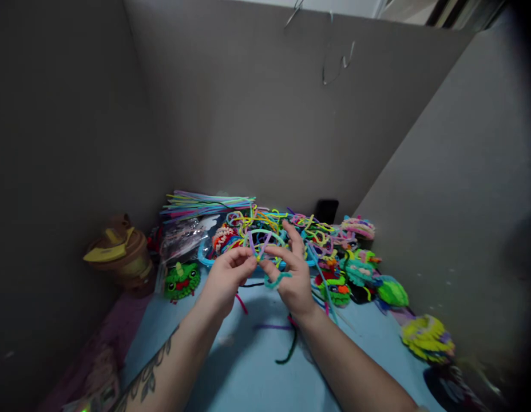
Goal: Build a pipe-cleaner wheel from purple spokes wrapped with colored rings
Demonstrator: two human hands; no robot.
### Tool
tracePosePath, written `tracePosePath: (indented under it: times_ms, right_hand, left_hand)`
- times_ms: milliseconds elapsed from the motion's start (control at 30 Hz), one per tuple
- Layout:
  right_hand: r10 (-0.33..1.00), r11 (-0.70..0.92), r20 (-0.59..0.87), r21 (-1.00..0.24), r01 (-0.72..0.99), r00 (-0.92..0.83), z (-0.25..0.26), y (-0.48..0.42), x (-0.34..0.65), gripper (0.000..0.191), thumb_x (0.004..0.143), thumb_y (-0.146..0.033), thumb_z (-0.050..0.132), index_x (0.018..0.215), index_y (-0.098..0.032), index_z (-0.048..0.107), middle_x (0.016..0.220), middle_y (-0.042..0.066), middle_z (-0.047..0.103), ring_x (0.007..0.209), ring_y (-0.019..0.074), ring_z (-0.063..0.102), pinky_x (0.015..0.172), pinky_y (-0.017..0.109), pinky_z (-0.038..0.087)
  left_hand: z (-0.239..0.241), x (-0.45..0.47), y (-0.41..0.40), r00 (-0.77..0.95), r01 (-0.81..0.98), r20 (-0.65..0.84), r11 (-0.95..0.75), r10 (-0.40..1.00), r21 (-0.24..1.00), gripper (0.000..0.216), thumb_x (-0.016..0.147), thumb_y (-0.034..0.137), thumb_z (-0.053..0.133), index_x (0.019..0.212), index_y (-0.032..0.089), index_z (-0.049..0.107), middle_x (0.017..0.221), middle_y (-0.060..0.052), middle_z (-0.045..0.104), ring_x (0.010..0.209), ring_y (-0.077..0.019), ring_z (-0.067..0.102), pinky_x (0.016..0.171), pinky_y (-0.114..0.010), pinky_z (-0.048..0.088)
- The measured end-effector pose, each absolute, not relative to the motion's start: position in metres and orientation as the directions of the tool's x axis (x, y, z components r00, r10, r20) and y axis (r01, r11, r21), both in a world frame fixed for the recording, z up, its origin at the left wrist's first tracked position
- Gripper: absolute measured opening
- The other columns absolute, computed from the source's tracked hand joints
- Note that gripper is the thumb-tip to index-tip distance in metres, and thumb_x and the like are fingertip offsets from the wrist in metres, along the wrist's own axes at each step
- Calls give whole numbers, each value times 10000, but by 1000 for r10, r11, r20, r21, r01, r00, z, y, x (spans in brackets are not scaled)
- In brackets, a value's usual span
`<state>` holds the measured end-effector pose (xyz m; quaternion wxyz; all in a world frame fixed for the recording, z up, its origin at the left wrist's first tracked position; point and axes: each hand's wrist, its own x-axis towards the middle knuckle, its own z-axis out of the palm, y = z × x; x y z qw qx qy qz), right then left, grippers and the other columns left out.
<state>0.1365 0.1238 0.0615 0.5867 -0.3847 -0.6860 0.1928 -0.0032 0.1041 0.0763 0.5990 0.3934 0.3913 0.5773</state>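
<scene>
My left hand [231, 277] pinches the lower left of a bent pipe cleaner piece [265, 233] between thumb and forefinger. Strands of purple and pale mint in this piece rise in an arch above my fingertips. On its other side my right hand [293, 280] grips it between thumb and forefinger, with the other fingers raised and spread. A teal pipe cleaner end [278, 281] curls out across my right palm. Just behind both hands sits a blue-rimmed tray [204, 260] heaped with tangled, many-coloured pipe cleaners.
Straight pipe cleaners [209, 205] lie bundled at the back left. A green fuzzy figure [182, 281] and a terracotta pot [130, 260] stand left. More fuzzy figures [360, 269] line the right. Loose pieces [289, 346] lie on the blue table [257, 377]. Grey walls [248, 114] enclose the space.
</scene>
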Motion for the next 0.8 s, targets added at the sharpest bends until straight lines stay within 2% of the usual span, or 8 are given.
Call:
tracePosePath:
  times_ms: [100, 233, 400, 467, 667, 800]
  right_hand:
    - [828, 558, 559, -808, 191, -56, 62, 125, 137, 196, 728, -298, 697, 924, -285, 692, 1502, 1, 260, 1368, 276, 268, 1099, 486, 223]
    - [865, 501, 502, -864, 56, -7, 59, 126, 135, 171, 691, -289, 728, 855, -275, 683, 1511, -12, 248, 1372, 265, 271, 1105, 446, 226]
    - [927, 366, 375, -917, -158, -25, 51, 130, 130, 161, 662, -295, 731, 809, -248, 684, 1510, 24, 264, 1342, 298, 332, 1046, 463, 324]
    - [936, 339, 349, -928, -155, -41, 51, 132, 129, 160, 652, -297, 735, 795, -241, 692, 1503, 35, 279, 1346, 307, 322, 1043, 468, 325]
    - [928, 371, 370, -929, 3, -44, 53, 132, 130, 133, 684, -304, 716, 796, -233, 704, 1504, 36, 267, 1317, 301, 371, 1033, 444, 342]
    - [905, 423, 425, -900, 102, -4, 53, 131, 129, 70, 695, -287, 698, 743, -236, 703, 1501, 14, 268, 1351, 289, 306, 1087, 452, 258]
  left_hand:
    - [76, -4, 104, 35, -383, -14, 26, 999, 923, 281, 632, 318, 766, 727, 130, 581, 558, 67, 431, 445, -19, 289, 404, -159, 198]
    - [74, -4, 105, 13, -378, -29, 31, 1000, 925, 291, 616, 317, 773, 752, 128, 599, 558, 61, 459, 439, -18, 302, 403, -159, 200]
    - [74, -2, 105, -19, -375, -62, 50, 998, 926, 305, 575, 304, 787, 753, 129, 611, 553, 59, 497, 424, -13, 305, 404, -158, 198]
    - [76, -1, 105, -37, -366, -66, 48, 997, 929, 301, 564, 302, 788, 738, 129, 613, 541, 61, 500, 421, -14, 309, 409, -160, 211]
    - [75, -2, 105, -104, -316, -14, -19, 994, 949, 249, 567, 281, 772, 716, 142, 629, 547, 62, 523, 465, -33, 392, 476, -169, 308]
    - [74, -2, 106, -123, -287, 24, -59, 992, 956, 208, 581, 253, 751, 712, 141, 634, 590, 43, 566, 539, -60, 468, 526, -177, 349]
